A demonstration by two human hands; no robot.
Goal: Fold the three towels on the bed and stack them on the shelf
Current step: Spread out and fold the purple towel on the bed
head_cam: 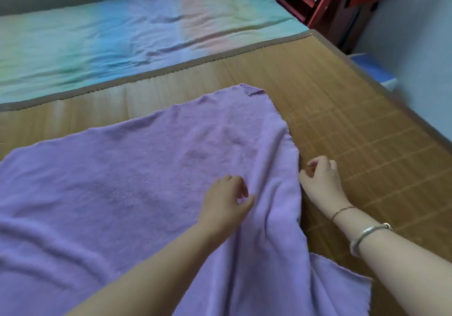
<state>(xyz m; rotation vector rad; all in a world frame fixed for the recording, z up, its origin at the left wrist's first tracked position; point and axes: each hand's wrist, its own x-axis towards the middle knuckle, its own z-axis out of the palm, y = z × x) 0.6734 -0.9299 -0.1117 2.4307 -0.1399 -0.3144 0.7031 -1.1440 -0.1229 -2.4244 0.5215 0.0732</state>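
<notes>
The towel lies spread on the mat, rumpled at its right edge. Flatten that ridge before you fold. Your left hand rests half-open on it, holding nothing; your right hand pinches the edge, fingers curled.

Home bedroom: bed with sheet.

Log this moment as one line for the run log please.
step: spreading purple towel | left hand on towel, open | right hand at towel's right edge | surface: bamboo mat
</notes>
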